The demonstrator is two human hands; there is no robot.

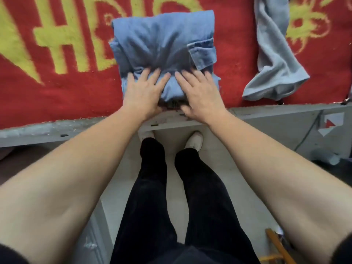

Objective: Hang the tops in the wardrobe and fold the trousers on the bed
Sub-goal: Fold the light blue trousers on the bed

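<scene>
A pair of blue denim trousers (163,44) lies folded into a thick square bundle on the bed, a back pocket showing on its right side. Both of my hands rest flat on the bundle's near edge. My left hand (143,92) presses the left half, fingers spread. My right hand (200,94) presses the right half, fingers spread too. Neither hand grips the cloth. A light grey-blue garment (274,54) lies loose and unfolded on the bed to the right of the bundle.
The bed is covered by a red blanket with yellow patterns (57,54). Its grey frame edge (57,130) runs across the view just below my hands. My legs and white shoes stand on the pale floor (219,168). A wooden object (276,244) sits at bottom right.
</scene>
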